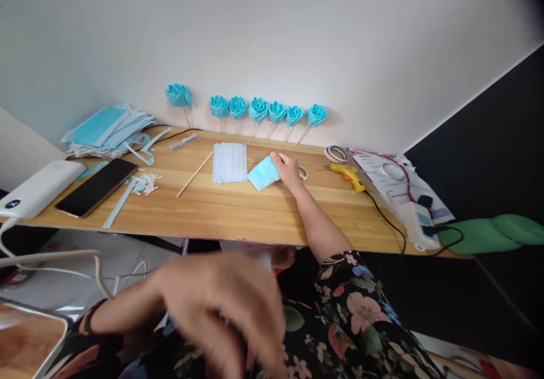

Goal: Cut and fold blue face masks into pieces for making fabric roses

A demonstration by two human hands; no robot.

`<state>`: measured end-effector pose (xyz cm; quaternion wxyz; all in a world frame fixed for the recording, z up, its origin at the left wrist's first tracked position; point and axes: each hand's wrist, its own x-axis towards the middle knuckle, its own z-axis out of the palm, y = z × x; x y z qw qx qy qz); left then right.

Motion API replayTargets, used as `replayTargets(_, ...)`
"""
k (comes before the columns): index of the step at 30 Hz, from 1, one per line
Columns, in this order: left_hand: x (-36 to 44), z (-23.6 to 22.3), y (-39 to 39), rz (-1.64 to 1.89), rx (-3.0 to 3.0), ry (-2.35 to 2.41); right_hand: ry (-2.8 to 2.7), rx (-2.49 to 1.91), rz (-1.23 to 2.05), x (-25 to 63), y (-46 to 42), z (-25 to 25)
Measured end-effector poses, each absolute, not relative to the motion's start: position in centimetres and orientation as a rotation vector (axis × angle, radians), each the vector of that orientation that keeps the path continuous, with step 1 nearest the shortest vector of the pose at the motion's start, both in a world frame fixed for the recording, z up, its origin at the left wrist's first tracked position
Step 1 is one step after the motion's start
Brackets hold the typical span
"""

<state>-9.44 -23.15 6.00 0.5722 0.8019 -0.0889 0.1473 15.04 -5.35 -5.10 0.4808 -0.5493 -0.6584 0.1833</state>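
My right hand pinches the upper corner of a blue piece of face mask, which lies tilted over the table. Just left of it is a flat stack of pale, trimmed mask sheets. A thin wooden stick rests diagonally beside that stack. Close to the camera hangs my left hand, off the table's front edge and bent downward. Motion smears its fingers, so I cannot tell whether they are closed. Partly behind my right hand is a roll of tape.
Several blue mask-fabric roses on sticks lean along the wall. Masks, cut strips, a phone and a power bank lie left. A yellow glue gun, tape rolls and a power strip are right.
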Motion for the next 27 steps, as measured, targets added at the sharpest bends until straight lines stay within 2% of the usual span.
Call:
replayTargets(3,-7.5,6.7,-17.4,0.853,2.048,0.376,-1.602,-1.323,0.51,14.7,-5.8,-4.6)
replayTargets(6,-5.3,4.5,-10.4,1.087,2.083,0.797,-1.6,-1.277,0.571,14.4,-6.2,-4.1)
replayTargets(10,-3.3,0.1,-3.6,0.977,1.883,0.881,-1.613,-1.257,0.518,14.3,-6.4,-3.6)
replayTargets(15,-3.2,-2.0,-2.8,0.685,1.695,0.785,-1.613,-1.235,0.446,14.4,-6.4,-3.6)
replayTargets(21,-3.6,-2.5,-4.2,0.748,1.491,0.886,-1.586,-1.233,0.445,14.5,-6.2,-3.7)
replayTargets(27,-3.5,-2.9,-4.2,0.856,1.407,0.933,-1.471,-1.241,0.597,14.9,-6.1,-3.8)
